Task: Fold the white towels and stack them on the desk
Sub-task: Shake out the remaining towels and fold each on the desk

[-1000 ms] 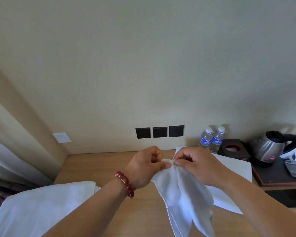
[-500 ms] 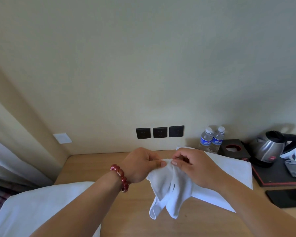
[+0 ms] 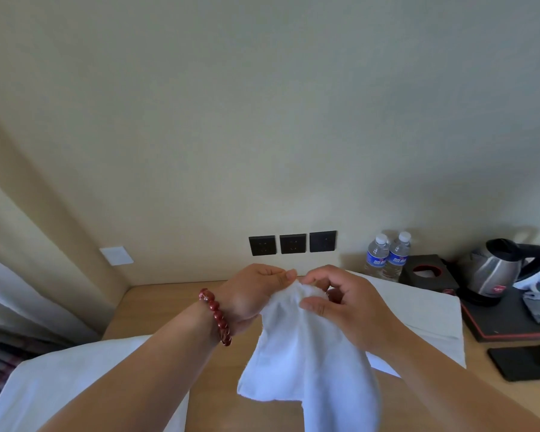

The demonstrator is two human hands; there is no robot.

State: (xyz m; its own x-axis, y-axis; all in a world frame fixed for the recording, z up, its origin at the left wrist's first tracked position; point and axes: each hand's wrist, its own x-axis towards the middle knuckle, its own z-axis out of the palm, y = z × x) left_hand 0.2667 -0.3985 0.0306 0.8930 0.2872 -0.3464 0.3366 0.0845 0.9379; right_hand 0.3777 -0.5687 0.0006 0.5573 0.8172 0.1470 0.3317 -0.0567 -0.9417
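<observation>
Both my left hand [image 3: 256, 294] and right hand [image 3: 346, 302] pinch the small towel [image 3: 306, 363] at bunched corners, so mismatched edges risk a crooked fold.

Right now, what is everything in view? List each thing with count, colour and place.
small towel: 1, white, held up over desk centre
folded towel: 1, white, flat on desk behind the hands
large cloth: 1, white, near-left
desk: 1, light wood
wall sockets: 3, black, above desk
wall plate: 1, white, left wall
water bottles: 2, clear, blue labels
tissue box: 1, black
kettle: 1, steel and black, on tray
tray: 1, black, red-edged
phone: 1, black, near-right
bead bracelet: 1, red, left wrist
left hand: pinching small towel
right hand: pinching small towel
</observation>
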